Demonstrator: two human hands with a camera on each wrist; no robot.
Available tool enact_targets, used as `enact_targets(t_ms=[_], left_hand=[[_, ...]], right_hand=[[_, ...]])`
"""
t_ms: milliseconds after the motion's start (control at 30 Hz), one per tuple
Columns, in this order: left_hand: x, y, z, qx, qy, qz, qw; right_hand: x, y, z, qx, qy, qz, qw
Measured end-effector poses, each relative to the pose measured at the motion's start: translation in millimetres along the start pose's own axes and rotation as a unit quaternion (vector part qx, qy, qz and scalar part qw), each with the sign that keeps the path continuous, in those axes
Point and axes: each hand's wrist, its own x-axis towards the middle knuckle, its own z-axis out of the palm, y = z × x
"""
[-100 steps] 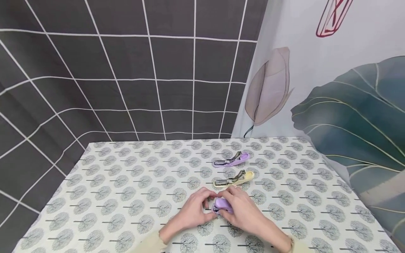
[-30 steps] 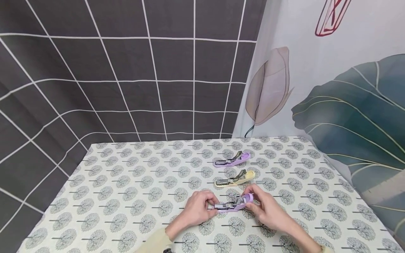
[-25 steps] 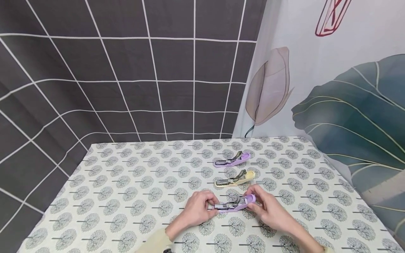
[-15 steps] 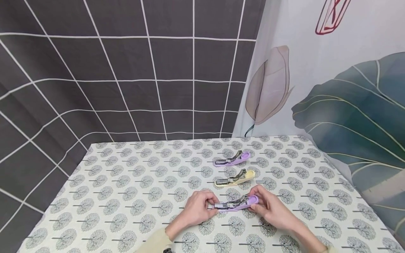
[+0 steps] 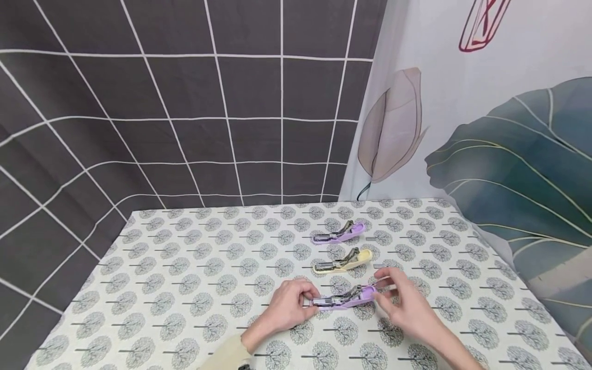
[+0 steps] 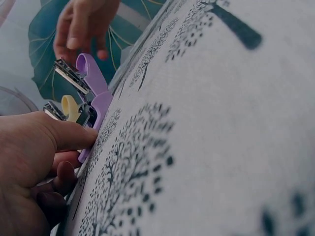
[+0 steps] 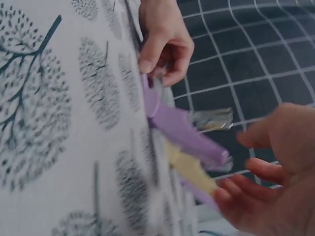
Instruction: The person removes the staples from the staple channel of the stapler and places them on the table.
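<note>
Close to me in the head view lies a small purple stapler (image 5: 347, 303), folded open with its metal insides bare. My left hand (image 5: 289, 304) pinches its left end between thumb and fingers, which hide that end. Beside the right end, my right hand (image 5: 409, 308) has its fingers spread apart around a gap; in the right wrist view nothing sits between thumb and fingers. The raised metal arm and purple cover (image 6: 93, 71) stand up in the left wrist view.
Behind it lie a yellow stapler (image 5: 342, 266) and a second purple stapler (image 5: 343, 238), both folded open the same way and in a row. A tree-print cloth (image 5: 194, 288) covers the table. Dark grid and leaf-print curtains hang behind.
The purple stapler was folded together in both hands at first, then opened out. The right hand has let go of its right end and drawn slightly right; the left hand keeps its pinch.
</note>
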Motion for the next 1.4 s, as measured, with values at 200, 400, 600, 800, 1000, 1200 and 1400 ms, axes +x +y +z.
enact_targets(t_ms=[200,400,600,800,1000,1200,1400], left_hand=[[-0.9,1.1,-1.2,0.001,-0.002,-0.006,1.0000],[-0.2,1.3,-0.4,-0.002,-0.002,-0.004,1.0000],[0.6,0.6,-0.1,0.000,0.001,0.008,1.0000],[0.5,0.4,-1.5,-0.001,0.002,0.013,0.9999],[0.1,1.4,-2.9,-0.002,0.003,0.012,0.9999],[0.8,0.4,-1.9,0.002,-0.003,0.003,1.0000],[1.2,-1.1,-1.3,0.005,0.000,0.013,0.9999]], right_hand=[[-0.2,-20,14,0.008,0.104,-0.134,0.9854],[-6.4,-30,40,0.121,-0.022,-0.076,0.9896],[-3.8,-31,59,0.142,-0.085,0.019,0.9860],[-0.2,-31,70,0.164,-0.103,0.063,0.9791],[1.3,-29,76,0.158,-0.102,0.072,0.9795],[2.7,-26,79,0.159,-0.107,0.073,0.9788],[5.0,-27,79,0.147,-0.111,0.077,0.9798]])
